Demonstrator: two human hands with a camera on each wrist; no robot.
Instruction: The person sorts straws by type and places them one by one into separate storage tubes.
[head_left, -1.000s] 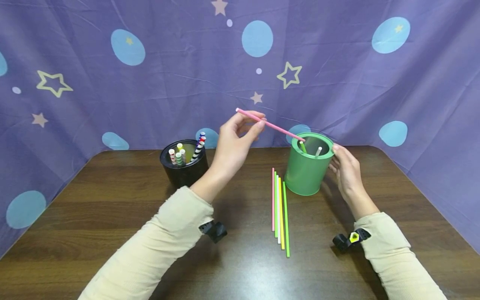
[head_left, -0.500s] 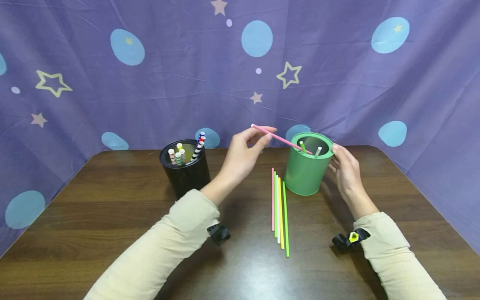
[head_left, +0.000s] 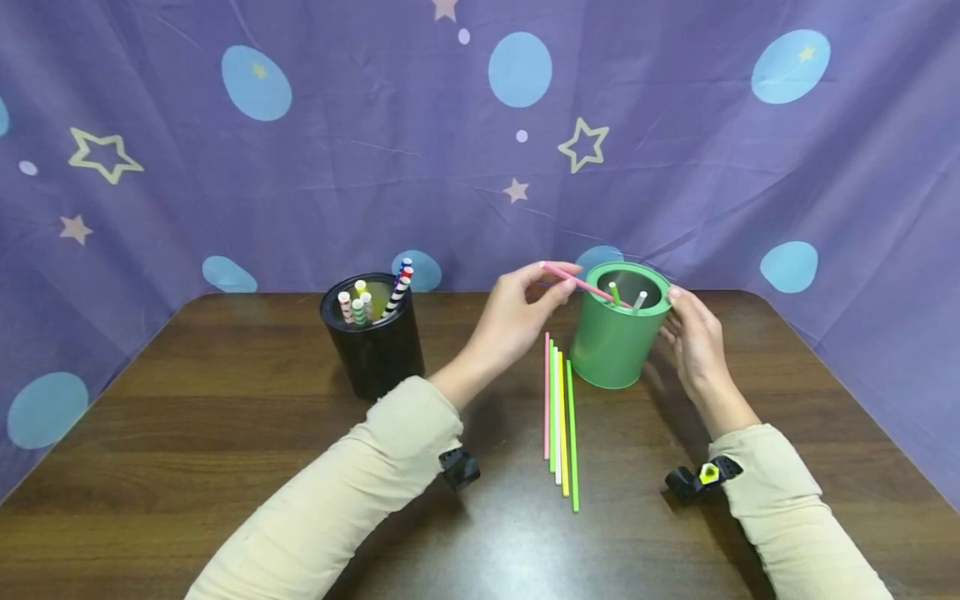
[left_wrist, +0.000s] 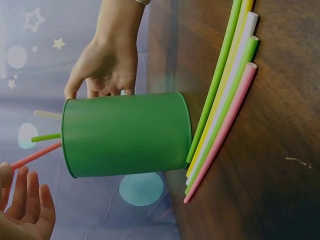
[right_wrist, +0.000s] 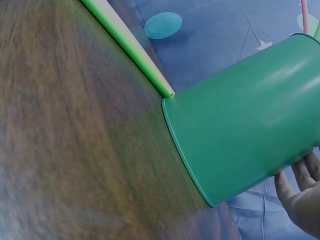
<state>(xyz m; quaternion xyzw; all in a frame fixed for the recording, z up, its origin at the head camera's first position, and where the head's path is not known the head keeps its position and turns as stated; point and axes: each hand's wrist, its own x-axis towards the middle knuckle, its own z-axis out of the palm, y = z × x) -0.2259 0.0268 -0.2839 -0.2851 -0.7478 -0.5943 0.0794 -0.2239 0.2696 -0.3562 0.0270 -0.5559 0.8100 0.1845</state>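
My left hand [head_left: 521, 312] pinches a thin pink straw [head_left: 577, 282] between thumb and fingers. The straw slants down to the right, its lower end inside the mouth of a green can [head_left: 613, 350]. A green straw [head_left: 614, 293] and a white straw [head_left: 640, 301] poke up within that can. At the can's right side, my right hand [head_left: 697, 337] holds it, thumb at the rim and fingers along the wall. In the left wrist view the pink straw [left_wrist: 37, 155] enters beside the green one. The right wrist view shows right-hand fingers [right_wrist: 302, 175] touching the can.
Several loose straws [head_left: 558, 417] in pink, green, white and yellow lie side by side in front of the green can. To the left stands a black can [head_left: 378, 358] with several striped straws. A purple patterned cloth [head_left: 360, 150] hangs behind the wooden table [head_left: 225, 400].
My left hand has moved right and down, carrying the pink straw, whose lower end has gone from the can's rim into its mouth. My right hand has stayed on the can.
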